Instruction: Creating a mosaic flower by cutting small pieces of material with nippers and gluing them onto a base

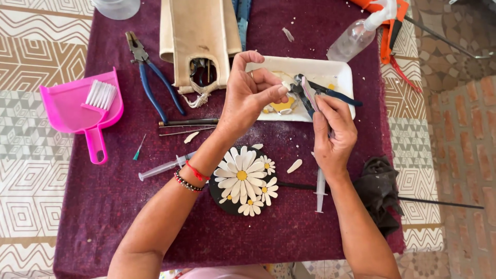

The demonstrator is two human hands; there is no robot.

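Head view: left hand (250, 95) pinches a white chip (285, 86); right hand (333, 132) squeezes blue-handled nippers (310, 93).

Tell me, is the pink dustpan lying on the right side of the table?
No, the pink dustpan lies at the left edge of the table, with a small white brush in it.

A table under a maroon cloth (129, 217) stands on sunlit geometric-patterned floor tiles (26, 170).

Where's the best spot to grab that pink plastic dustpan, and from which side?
Take the pink plastic dustpan by its short handle, coming from the near table edge. The handle points toward the person and lies clear, while a white brush fills the wide pan.
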